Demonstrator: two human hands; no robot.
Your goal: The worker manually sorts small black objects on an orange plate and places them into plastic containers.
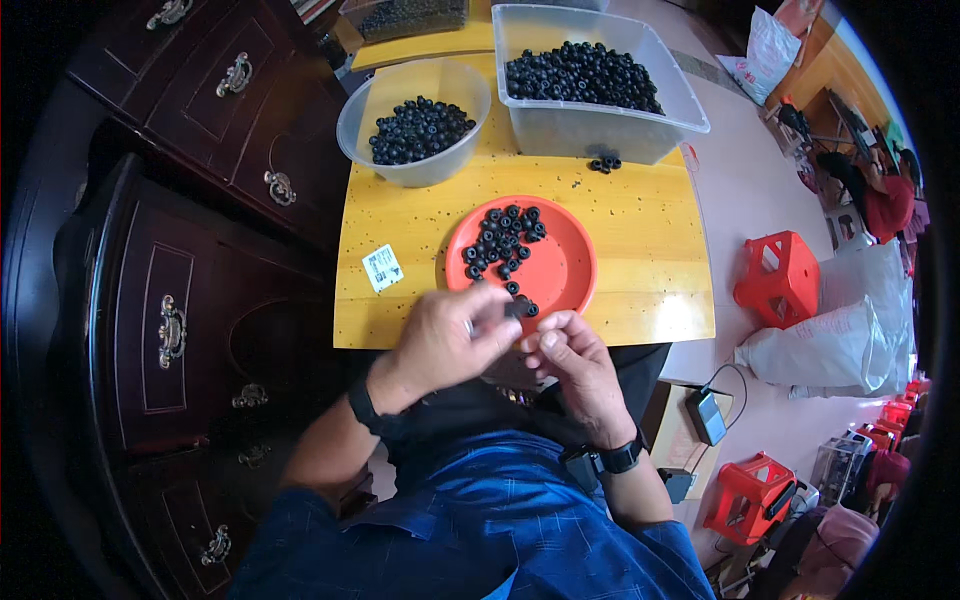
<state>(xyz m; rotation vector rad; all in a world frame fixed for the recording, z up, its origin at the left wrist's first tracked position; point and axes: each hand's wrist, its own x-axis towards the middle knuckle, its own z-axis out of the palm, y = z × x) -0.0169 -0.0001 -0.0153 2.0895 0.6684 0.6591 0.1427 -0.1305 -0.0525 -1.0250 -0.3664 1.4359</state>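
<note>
A red round plate (570,262) lies near the front edge of the yellow table, with a cluster of small black ring-shaped parts (505,238) on its left and middle. My left hand (448,338) is over the plate's near-left rim, slightly smeared by motion, its thumb and fingers pinching a black ring-shaped part (517,308). Just right of it, at the plate's near edge, my right hand (580,370) has its thumb and forefinger pressed together. Whatever lies between those fingertips is too small to tell. Another black part lies on the plate close to the fingertips.
Behind the plate stand a round clear tub (425,170) and a large rectangular clear bin (590,135), both holding many black parts. Two or so loose parts (604,164) and a white label (382,268) lie on the table (640,250). Dark drawers (170,330) flank the left; red stools (778,278) stand right.
</note>
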